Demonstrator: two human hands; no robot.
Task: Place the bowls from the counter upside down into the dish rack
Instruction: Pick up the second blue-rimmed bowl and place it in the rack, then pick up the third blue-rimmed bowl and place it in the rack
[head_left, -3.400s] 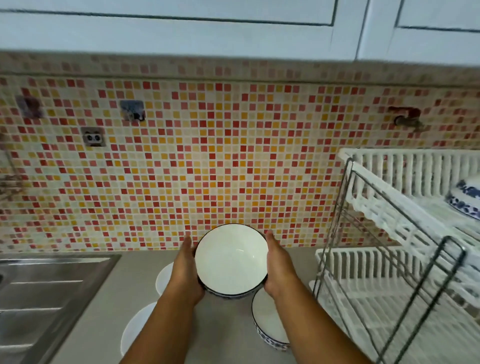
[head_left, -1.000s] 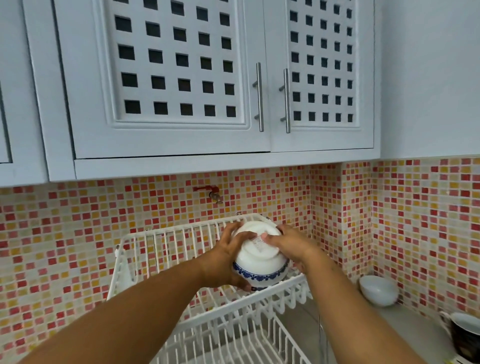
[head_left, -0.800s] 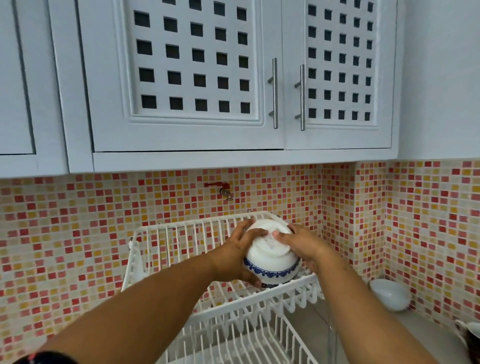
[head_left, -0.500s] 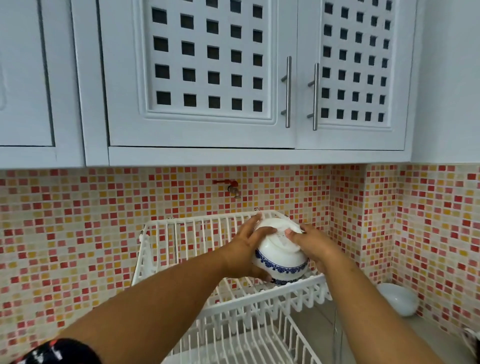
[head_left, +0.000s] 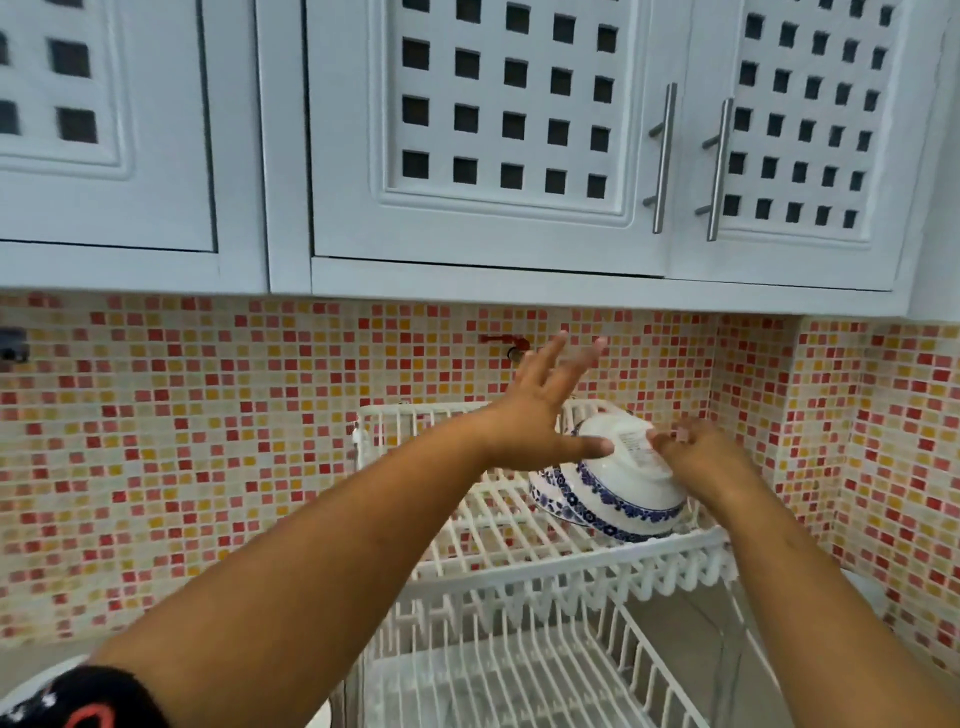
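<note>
Upside-down bowl (head_left: 621, 480) on dish rack (head_left: 519, 540) upper tier, right hand (head_left: 698, 457) grip touching its base at 3 o'clock, closure unclear, left hand (head_left: 540, 415) grip open, fingers spread.

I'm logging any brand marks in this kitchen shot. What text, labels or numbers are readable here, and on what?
Sticker on the base of the upturned bowl in the dish rack: printed lines are there, too small and blurred to read.
Black sleeve with a red mark: no legible letters.
Nothing else carries text.
</note>
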